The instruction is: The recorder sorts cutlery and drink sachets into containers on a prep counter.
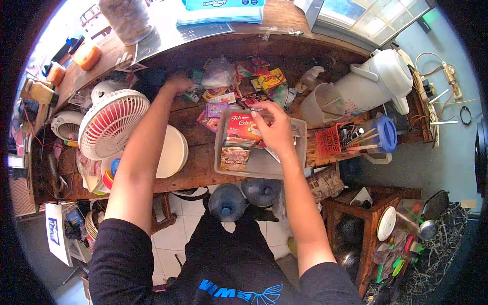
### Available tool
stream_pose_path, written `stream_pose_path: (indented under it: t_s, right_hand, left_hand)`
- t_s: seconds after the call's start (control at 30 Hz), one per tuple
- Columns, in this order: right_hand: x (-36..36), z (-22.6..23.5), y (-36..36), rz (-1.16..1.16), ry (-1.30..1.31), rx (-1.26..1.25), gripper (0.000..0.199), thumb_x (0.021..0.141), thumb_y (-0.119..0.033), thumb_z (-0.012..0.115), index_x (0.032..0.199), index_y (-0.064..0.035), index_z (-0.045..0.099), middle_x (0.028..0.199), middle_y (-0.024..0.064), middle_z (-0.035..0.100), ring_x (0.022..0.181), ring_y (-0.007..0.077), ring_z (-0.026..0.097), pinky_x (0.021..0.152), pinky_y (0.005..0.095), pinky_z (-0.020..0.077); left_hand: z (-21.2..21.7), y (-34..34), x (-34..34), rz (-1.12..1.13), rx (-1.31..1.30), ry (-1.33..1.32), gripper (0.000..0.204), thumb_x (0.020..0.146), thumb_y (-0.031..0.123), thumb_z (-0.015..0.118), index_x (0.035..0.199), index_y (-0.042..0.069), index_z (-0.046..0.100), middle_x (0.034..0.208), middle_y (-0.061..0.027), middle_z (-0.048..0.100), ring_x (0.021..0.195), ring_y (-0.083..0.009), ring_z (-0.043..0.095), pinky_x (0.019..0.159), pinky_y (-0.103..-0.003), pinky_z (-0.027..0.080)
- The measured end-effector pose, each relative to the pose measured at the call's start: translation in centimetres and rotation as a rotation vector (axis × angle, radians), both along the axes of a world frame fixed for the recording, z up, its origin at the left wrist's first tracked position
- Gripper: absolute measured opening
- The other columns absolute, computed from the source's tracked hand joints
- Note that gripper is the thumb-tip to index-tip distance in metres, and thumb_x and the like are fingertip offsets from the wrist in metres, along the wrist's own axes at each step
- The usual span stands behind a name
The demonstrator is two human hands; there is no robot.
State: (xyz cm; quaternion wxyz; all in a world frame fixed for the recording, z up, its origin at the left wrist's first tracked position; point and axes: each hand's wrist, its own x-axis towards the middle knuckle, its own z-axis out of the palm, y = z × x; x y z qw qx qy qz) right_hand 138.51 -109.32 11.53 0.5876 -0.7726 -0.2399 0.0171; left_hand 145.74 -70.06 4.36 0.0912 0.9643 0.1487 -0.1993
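A clear plastic container (262, 170) stands on the wooden table before me. Inside it are a red tea box (240, 127) and a brown-and-green sachet pack (235, 159). My right hand (274, 127) reaches over the container, its thumb and fingers closed at the tea box's upper right corner. Stretched to the far left of the table, my left hand (179, 84) is smeared by motion beside small packets; its fingers cannot be made out. Between the hands lie a purple sachet (217, 110), a yellow packet (271, 79) and a white plastic bag (218, 73).
A white fan (114, 124) and a round cream lid (173, 152) stand left. Rightward are a clear pitcher (321, 105), a white thermos jug (378, 76), a red basket (328, 140) and a blue-lidded container (386, 133). Blue water gallons (226, 203) sit below the table edge.
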Motion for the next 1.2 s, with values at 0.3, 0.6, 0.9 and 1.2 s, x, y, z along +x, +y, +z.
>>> stream_pose_path:
  t_s: [0.3, 0.6, 0.9, 1.2]
  right_hand:
    - [-2.0, 0.2, -1.5, -0.065, 0.029, -0.019, 0.019, 0.090, -0.014, 0.072, 0.107, -0.0044, 0.071, 0.106, 0.0113, 0.069, 0.095, 0.0232, 0.068, 0.084, 0.0332, 0.0532]
    - [-3.4, -0.1, -2.7, -0.079, 0.042, -0.002, 0.015, 0.090, -0.010, 0.071, 0.104, -0.0026, 0.071, 0.105, 0.0093, 0.070, 0.092, 0.0193, 0.067, 0.079, 0.0305, 0.0526]
    - [-4.2, 1.9, 0.2, -0.016, 0.250, 0.277, 0.023, 0.097, -0.017, 0.068, 0.113, -0.0008, 0.066, 0.109, 0.0089, 0.070, 0.090, 0.0190, 0.070, 0.079, 0.0302, 0.0570]
    - [-5.2, 2.8, -2.1, 0.006, 0.757, 0.641, 0.036, 0.105, -0.025, 0.054, 0.133, -0.0024, 0.051, 0.115, 0.0109, 0.065, 0.095, 0.0244, 0.072, 0.077, 0.0368, 0.0638]
  left_hand:
    - [-6.8, 0.6, 2.7, 0.290, 0.005, -0.331, 0.065, 0.099, 0.058, 0.044, 0.123, 0.003, 0.068, 0.130, -0.0236, 0.064, 0.121, -0.0401, 0.061, 0.108, -0.050, 0.043]
    - [-5.0, 2.9, 3.0, 0.107, -0.044, -0.071, 0.055, 0.090, 0.052, 0.058, 0.124, 0.010, 0.069, 0.132, -0.0186, 0.065, 0.123, -0.0368, 0.061, 0.104, -0.048, 0.048]
    - [9.3, -10.3, -9.3, 0.289, -0.463, -0.849, 0.022, 0.089, 0.014, 0.060, 0.106, 0.006, 0.071, 0.101, -0.0176, 0.074, 0.099, -0.0321, 0.072, 0.088, -0.041, 0.056]
    - [14.0, -20.4, -15.3, -0.473, -0.780, -0.661, 0.024, 0.085, 0.008, 0.073, 0.110, 0.007, 0.072, 0.105, -0.0117, 0.074, 0.095, -0.0261, 0.072, 0.083, -0.037, 0.056]
